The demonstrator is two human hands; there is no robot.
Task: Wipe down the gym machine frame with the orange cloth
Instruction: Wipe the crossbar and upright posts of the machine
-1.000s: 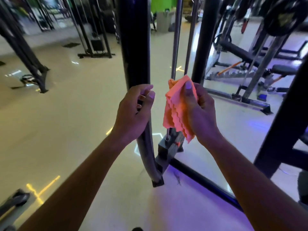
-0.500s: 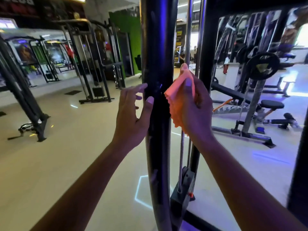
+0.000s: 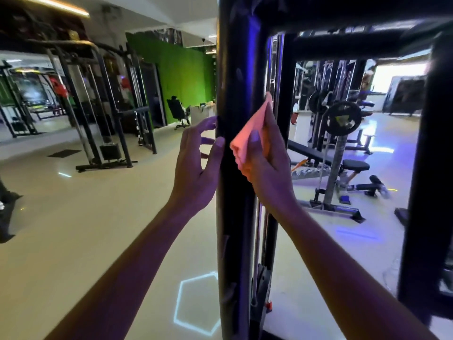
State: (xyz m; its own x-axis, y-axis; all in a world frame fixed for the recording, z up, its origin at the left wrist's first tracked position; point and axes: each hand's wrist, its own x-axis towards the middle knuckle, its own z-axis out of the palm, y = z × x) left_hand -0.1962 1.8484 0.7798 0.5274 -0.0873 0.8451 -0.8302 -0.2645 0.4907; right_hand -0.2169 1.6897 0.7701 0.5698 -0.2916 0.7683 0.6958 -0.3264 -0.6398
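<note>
Both hands have climbed the upright since a second ago, when the left hand (image 3: 196,165) was wrapped round the black post (image 3: 235,217) low down and the orange cloth (image 3: 247,136) hung beside it. Now the left hand is spread, its fingers straight and only its thumb and fingertips touching the post's left edge. The right hand (image 3: 267,165) holds the cloth bunched under thumb and fingers and presses it to the post's right face, one corner of the cloth poking up above the knuckles.

Just behind the post run thin chrome rods (image 3: 257,241) down to a weight block near the floor. As I judge it, the risk lies there: a stroke swung too far right could carry the loose corner, or the fingers, between post and rods. Loosely bunched as it is, the cloth could also slip from the grip on a fast pass, and the left hand gives little bracing.
</note>
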